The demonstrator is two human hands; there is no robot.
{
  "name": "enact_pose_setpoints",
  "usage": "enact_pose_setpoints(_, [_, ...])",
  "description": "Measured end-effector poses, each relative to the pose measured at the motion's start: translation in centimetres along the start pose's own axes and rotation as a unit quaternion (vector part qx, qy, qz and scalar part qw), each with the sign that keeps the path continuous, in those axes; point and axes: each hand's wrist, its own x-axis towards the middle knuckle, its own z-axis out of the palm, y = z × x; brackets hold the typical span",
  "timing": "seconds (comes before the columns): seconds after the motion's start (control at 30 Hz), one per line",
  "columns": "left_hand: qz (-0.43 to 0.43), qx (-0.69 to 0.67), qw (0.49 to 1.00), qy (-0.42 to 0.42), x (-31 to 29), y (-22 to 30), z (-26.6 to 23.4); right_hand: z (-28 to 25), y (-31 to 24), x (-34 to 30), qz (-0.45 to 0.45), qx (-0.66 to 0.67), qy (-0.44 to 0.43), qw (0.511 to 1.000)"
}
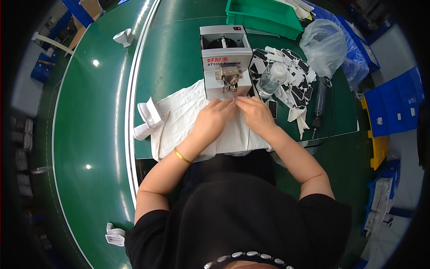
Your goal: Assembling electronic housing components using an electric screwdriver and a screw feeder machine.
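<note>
Both hands meet at the front foot of a grey box-shaped bench machine (227,58) with a metal bracket on its face. My left hand (212,117) has its fingers bent and pressed together, the tips close to the machine. From the other side my right hand (257,115) brings its fingertips in a pinch almost against the left ones. Whatever lies between the fingertips is too small and covered to name. Beneath both hands spreads a white cloth (179,117). A white plastic housing (151,114) with a thin cable rests on the cloth's left side.
Right of the machine lie a heap of black and white flat pieces (293,80), a clear bottle (268,83) and an electric screwdriver (320,101). Behind them are a green tray (264,20) and a clear plastic bag (324,45). More white housings (124,38) stand beyond the rail at left.
</note>
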Motion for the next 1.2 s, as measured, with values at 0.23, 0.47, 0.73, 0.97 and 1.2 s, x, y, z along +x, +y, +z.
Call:
enact_pose_setpoints(0.23, [-0.028, 0.053, 0.994, -0.095, -1.1, -1.0, 0.9, 1.0, 1.0, -0.8, -0.032, -0.049, 0.013, 0.998])
enact_pose_setpoints(0.47, [-0.027, 0.090, 0.993, -0.070, -1.2, -1.1, 0.8, 0.2, 1.0, -0.5, -0.009, -0.060, 0.042, 0.997])
enact_pose_setpoints(0.73, [0.026, 0.074, 0.984, 0.161, 6.3, -0.3, -6.1, -6.4, -2.3, 8.6, -0.063, -0.031, 0.248, 0.966])
enact_pose_setpoints(0.97, [-0.024, 0.075, 0.975, 0.207, 9.3, -5.0, -8.3, -5.9, -2.1, 13.1, -0.005, 0.109, 0.263, 0.959])
enact_pose_setpoints(1.2, [-0.233, -0.003, 0.967, 0.105, -4.9, -6.2, -15.3, -6.2, -1.6, 3.1, 0.107, 0.136, 0.181, 0.968])
